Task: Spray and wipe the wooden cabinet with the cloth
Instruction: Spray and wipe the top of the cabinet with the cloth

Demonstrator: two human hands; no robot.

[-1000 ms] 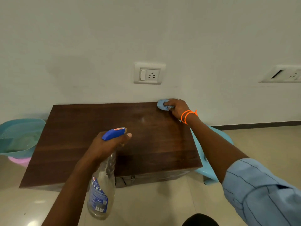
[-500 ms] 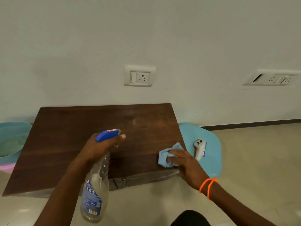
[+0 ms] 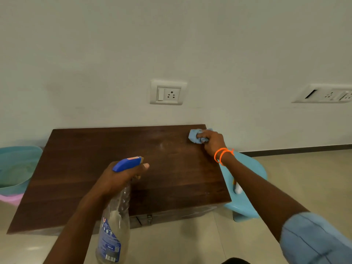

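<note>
The dark wooden cabinet stands low against the white wall, its flat top facing me. My right hand, with orange bands at the wrist, presses a crumpled light blue cloth onto the top's far right corner. My left hand grips a clear spray bottle with a blue trigger head, held over the cabinet's near edge with the bottle body hanging down in front. A faint pale smear shows on the wood left of the cloth.
A light blue plastic stool stands tight against the cabinet's right side with a small white object on it. A teal basin on something pink sits at the left. Wall sockets are above the cabinet. Beige tiled floor lies in front.
My right hand has swept the cloth from the top's near right edge back to the far right corner. My left hand and the bottle have stayed about where they were.
</note>
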